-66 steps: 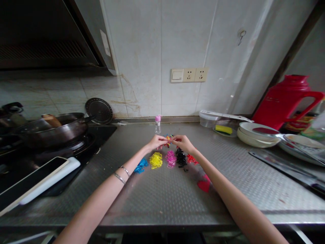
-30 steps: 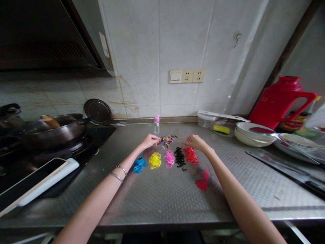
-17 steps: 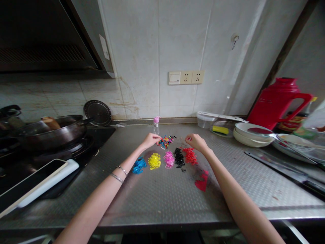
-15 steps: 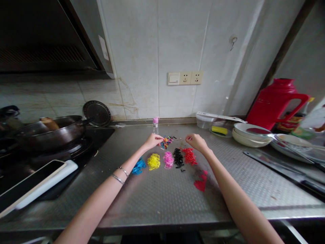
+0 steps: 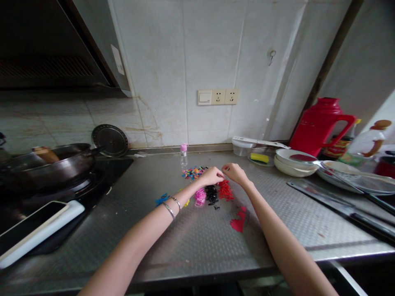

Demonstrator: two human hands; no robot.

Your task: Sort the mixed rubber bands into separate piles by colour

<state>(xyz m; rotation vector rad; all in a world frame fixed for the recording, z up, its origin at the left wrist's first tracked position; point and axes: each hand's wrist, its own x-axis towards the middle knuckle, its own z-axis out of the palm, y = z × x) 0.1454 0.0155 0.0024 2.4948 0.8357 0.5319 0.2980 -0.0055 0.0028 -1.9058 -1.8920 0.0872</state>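
My left hand (image 5: 213, 176) is closed in a pinch above the black pile (image 5: 211, 195), its fingertips close to my right hand. Closed too, my right hand (image 5: 235, 172) hovers just behind the red pile (image 5: 226, 190). Anything between the fingers is too small to make out. A pink pile (image 5: 200, 197) lies left of the black one. My left forearm partly covers the yellow pile (image 5: 187, 203) and the blue pile (image 5: 162, 200). Mixed coloured pieces (image 5: 193, 172) are spread behind my left hand. A small bottle with a pink cap (image 5: 184, 149) stands behind them.
A torn red piece (image 5: 238, 220) lies on the metal counter (image 5: 216, 250). At right are bowls (image 5: 293, 166), a knife (image 5: 324, 201), a yellow sponge (image 5: 259, 158) and a red thermos (image 5: 317, 127). A pan (image 5: 61, 164) and a phone (image 5: 31, 224) are at left.
My left hand has moved right, from the mixed pieces to above the black pile, close to my right hand. The view has shifted slightly to the right.
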